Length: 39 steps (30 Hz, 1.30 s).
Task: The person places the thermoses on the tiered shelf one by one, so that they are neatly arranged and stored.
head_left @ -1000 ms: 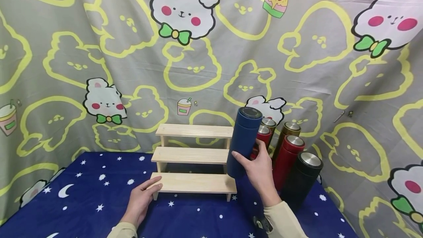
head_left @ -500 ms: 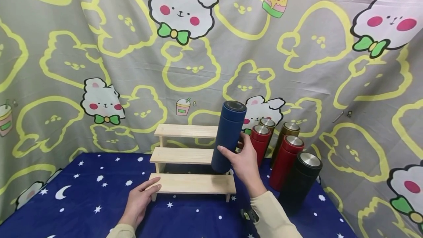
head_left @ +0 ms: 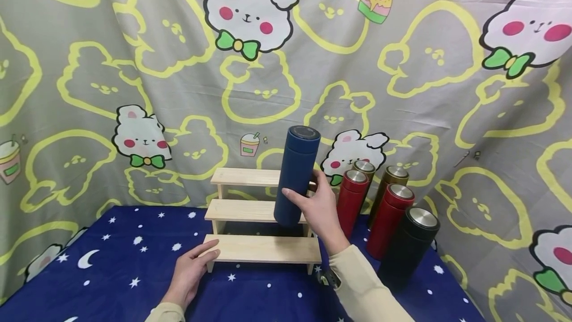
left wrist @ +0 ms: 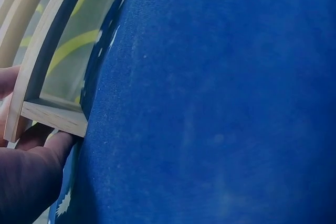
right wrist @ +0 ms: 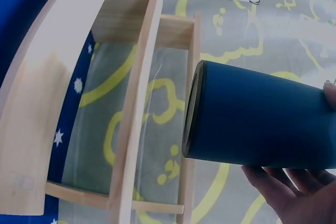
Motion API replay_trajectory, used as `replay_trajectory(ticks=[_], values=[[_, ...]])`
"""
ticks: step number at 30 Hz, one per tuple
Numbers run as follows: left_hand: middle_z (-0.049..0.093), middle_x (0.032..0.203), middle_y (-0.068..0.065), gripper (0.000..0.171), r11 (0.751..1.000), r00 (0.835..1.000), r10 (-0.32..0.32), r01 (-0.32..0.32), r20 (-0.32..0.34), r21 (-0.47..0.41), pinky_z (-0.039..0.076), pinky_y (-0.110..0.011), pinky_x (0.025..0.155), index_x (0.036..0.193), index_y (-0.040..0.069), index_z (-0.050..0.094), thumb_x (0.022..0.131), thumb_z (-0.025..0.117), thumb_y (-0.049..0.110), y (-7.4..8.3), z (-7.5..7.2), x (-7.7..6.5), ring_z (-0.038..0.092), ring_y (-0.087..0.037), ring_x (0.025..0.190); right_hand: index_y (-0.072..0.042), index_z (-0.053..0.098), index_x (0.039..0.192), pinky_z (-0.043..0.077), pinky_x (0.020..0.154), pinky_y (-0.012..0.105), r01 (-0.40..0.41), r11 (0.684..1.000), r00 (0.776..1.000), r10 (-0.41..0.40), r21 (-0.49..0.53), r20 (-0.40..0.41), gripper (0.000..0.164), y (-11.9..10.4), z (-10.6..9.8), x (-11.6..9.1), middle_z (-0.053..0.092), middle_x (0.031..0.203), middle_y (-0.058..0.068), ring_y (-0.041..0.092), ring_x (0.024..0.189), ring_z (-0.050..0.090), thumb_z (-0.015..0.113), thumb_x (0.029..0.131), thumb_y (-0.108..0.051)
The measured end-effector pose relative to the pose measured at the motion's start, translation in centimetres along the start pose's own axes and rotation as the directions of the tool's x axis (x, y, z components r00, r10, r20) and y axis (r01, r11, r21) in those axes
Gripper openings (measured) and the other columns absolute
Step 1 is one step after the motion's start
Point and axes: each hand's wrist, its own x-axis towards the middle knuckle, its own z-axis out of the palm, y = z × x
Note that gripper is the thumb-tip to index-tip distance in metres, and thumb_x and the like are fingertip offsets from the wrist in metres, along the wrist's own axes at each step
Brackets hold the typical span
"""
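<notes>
Gripping fingers (right wrist: 268,179): the right hand (head_left: 318,208) is clamping round a blue bottle (head_left: 296,173), its thumb pressing on the side nearer the person while the other fingers are reaching round behind.
Blue bottle: it is being held roughly upright, dark lid uppermost, at the right part of a wooden stand (head_left: 259,248); its base is showing in front of the middle step, and whether it is touching wood I can't tell.
Left hand (head_left: 192,267): it is holding the left end of the lowest step, fingers lying on the board and also pressing against the leg underneath.
Wooden stand: it is rising in three pale steps, away from the person.
Red bottles: one (head_left: 350,202) is standing just beyond the right hand, the other (head_left: 389,227) farther right and nearer the person.
Gold bottles: two (head_left: 369,188) (head_left: 380,200) are standing behind the red ones, partly hidden.
Black bottle (head_left: 406,252): it is standing nearest the person, at the right end of the group.
Table (head_left: 250,292): a dark blue cloth with white stars and moons is covering it.
Curtain (head_left: 268,83): grey, printed with bunnies, it is hanging behind everything.
</notes>
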Motion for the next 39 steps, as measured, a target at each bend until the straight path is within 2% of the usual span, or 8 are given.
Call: replay_trajectory(ticks=[4, 8, 11, 14, 17, 26, 34, 39], values=[[0.062, 0.082, 0.004, 0.047, 1.0, 1.0, 0.01, -0.01, 0.005, -0.002, 0.033, -0.022, 0.051, 0.124, -0.003, 0.066, 0.08, 0.08, 0.009, 0.1, -0.1, 0.0, 0.03, -0.005, 0.047, -0.013, 0.045, 0.14, 0.051, 0.089, 0.05, 0.014, 1.0, 1.0, -0.014, 0.01, 0.017, 0.073, -0.4, 0.6, 0.6, 0.055, 0.13, 0.006, 0.026, 0.114, 0.054, 0.082, 0.081, -0.034], [0.056, 0.07, 0.006, 0.047, 1.0, 1.0, -0.004, 0.004, -0.007, 0.001, 0.032, -0.022, 0.05, 0.124, -0.002, 0.067, 0.079, 0.08, 0.008, 0.1, 0.0, 0.0, 0.029, -0.006, 0.045, -0.012, 0.044, 0.141, 0.05, 0.089, 0.05, 0.003, 1.0, 0.999, -0.004, 0.025, 0.035, 0.075, -0.7, 1.1, 1.2, 0.055, 0.13, 0.006, 0.026, 0.114, 0.055, 0.082, 0.081, -0.034], [0.058, 0.072, 0.005, 0.048, 1.0, 1.0, -0.002, 0.002, -0.009, 0.0, 0.032, -0.021, 0.049, 0.125, -0.002, 0.066, 0.079, 0.08, 0.008, 0.2, 0.1, 0.2, 0.029, -0.006, 0.045, -0.012, 0.043, 0.142, 0.05, 0.09, 0.05, -0.013, 1.0, 0.999, 0.012, 0.026, 0.035, 0.078, -0.9, 1.4, 1.6, 0.055, 0.13, 0.006, 0.026, 0.114, 0.054, 0.083, 0.08, -0.035], [0.065, 0.089, 0.001, 0.05, 1.0, 1.0, 0.006, -0.006, -0.009, -0.005, 0.033, -0.021, 0.05, 0.125, -0.002, 0.066, 0.079, 0.08, 0.009, 0.3, 0.1, 0.3, 0.03, -0.006, 0.046, -0.012, 0.042, 0.143, 0.049, 0.091, 0.051, -0.015, 1.0, 0.999, 0.014, 0.022, 0.034, 0.079, -1.2, 1.8, 1.9, 0.054, 0.13, 0.006, 0.026, 0.115, 0.053, 0.083, 0.079, -0.035], [0.065, 0.098, -0.002, 0.05, 1.0, 1.0, 0.0, 0.0, -0.015, -0.003, 0.034, -0.021, 0.052, 0.125, -0.002, 0.066, 0.079, 0.081, 0.01, 0.3, -0.1, 0.2, 0.032, -0.006, 0.048, -0.013, 0.042, 0.143, 0.049, 0.091, 0.05, -0.012, 1.0, 0.999, 0.011, 0.017, 0.045, 0.079, -1.3, 2.4, 2.1, 0.054, 0.13, 0.005, 0.026, 0.115, 0.053, 0.083, 0.08, -0.035], [0.063, 0.088, 0.0, 0.05, 1.0, 1.0, 0.01, -0.01, -0.01, -0.001, 0.032, -0.02, 0.048, 0.126, -0.001, 0.066, 0.079, 0.08, 0.009, 0.3, -0.2, 0.3, 0.029, -0.005, 0.045, -0.015, 0.046, 0.14, 0.049, 0.09, 0.049, 0.005, 1.0, 0.995, -0.004, -0.012, 0.097, 0.075, -1.4, 3.8, 2.4, 0.057, 0.127, 0.004, 0.024, 0.112, 0.055, 0.084, 0.079, -0.034], [0.065, 0.094, -0.001, 0.049, 1.0, 1.0, 0.017, -0.017, 0.005, -0.008, 0.03, -0.019, 0.046, 0.125, -0.002, 0.066, 0.079, 0.081, 0.01, -0.1, 0.0, 0.2, 0.028, -0.004, 0.044, -0.016, 0.044, 0.142, 0.047, 0.094, 0.05, 0.003, 1.0, 0.989, -0.002, -0.004, 0.148, 0.076, -1.1, 4.7, 3.3, 0.057, 0.128, 0.004, 0.022, 0.116, 0.054, 0.083, 0.08, -0.035], [0.065, 0.089, 0.0, 0.049, 1.0, 1.0, 0.014, -0.014, 0.005, 0.0, 0.031, -0.02, 0.046, 0.125, -0.001, 0.066, 0.079, 0.08, 0.01, -0.1, 0.0, 0.2, 0.029, -0.005, 0.044, -0.016, 0.044, 0.142, 0.046, 0.094, 0.05, -0.003, 1.0, 0.984, 0.0, 0.016, 0.181, 0.076, -0.9, 5.1, 3.8, 0.056, 0.128, 0.003, 0.022, 0.117, 0.053, 0.083, 0.079, -0.034]])
